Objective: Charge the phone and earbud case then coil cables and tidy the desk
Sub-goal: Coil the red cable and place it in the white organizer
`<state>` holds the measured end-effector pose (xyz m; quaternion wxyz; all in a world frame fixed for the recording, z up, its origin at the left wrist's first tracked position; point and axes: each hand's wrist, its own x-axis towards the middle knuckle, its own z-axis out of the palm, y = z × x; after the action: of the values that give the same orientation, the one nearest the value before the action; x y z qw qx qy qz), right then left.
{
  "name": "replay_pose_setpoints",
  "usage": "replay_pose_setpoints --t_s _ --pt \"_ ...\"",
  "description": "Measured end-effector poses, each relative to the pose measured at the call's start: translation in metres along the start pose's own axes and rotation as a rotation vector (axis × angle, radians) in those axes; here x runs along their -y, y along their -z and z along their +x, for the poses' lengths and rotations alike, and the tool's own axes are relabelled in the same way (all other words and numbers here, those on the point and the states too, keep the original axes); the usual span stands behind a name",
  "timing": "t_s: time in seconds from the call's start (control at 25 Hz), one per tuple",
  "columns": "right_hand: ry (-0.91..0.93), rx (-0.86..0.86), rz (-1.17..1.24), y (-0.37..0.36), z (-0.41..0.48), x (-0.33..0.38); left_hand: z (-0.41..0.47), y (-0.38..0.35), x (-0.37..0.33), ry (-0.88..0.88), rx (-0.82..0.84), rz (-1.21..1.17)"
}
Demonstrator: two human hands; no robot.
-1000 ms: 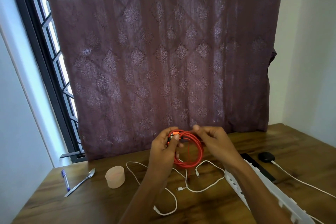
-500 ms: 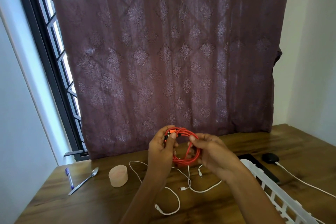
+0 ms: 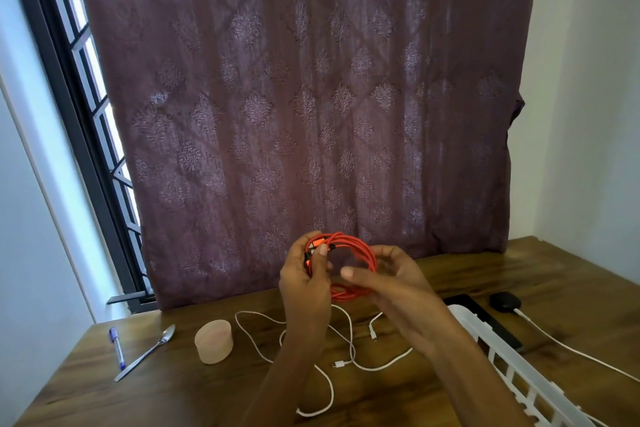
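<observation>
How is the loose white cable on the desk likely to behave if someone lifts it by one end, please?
The white cable lies in slack, crossing curves, so it is probably floppy and would trail. It looks thin, so likely light. Its loops may snag each other.

Brown wood-grain worktop [image 3: 519, 274] had a smooth, semi-gloss finish. Maroon patterned cloth curtain [image 3: 294, 97] looked matt, woven, faint sheen on the motifs. Orange coiled cable [image 3: 360, 250] looked like a matt jacket, maybe braided, can't confirm. White loose cable [image 3: 254, 340] was smooth plastic. Slotted white plastic basket [image 3: 512, 374] was slightly translucent. Slim metal spoon [image 3: 145, 354] was polished, reflective. Black oval earbud case [image 3: 504, 302] was satin plastic. Black flat phone [image 3: 485, 319] was glossy.
</observation>
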<state>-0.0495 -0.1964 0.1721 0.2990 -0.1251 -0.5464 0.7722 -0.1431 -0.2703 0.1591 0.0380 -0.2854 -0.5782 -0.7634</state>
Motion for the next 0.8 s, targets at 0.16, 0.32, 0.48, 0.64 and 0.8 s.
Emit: replay_pose_setpoints --t_s 0.16,0.32,0.48,0.64,0.8 --pt "0.41 -0.316 -0.536 0.001 -0.002 -0.009 0.003 -0.001 -0.001 -0.006 -0.049 -0.013" --pt "0.314 -0.223 -0.318 0.008 -0.001 -0.003 0.002 0.002 -0.002 -0.02 -0.031 0.017" --pt "0.138 -0.123 -0.22 0.022 0.005 0.015 -0.003 0.008 -0.002 -0.061 0.04 0.096" --pt "0.256 -0.125 -0.626 0.031 0.008 0.022 -0.01 0.01 0.001 0.044 0.07 -0.024" --pt "0.244 0.04 -0.718 0.036 0.01 0.02 -0.006 0.011 -0.002 0.336 0.122 -0.367"
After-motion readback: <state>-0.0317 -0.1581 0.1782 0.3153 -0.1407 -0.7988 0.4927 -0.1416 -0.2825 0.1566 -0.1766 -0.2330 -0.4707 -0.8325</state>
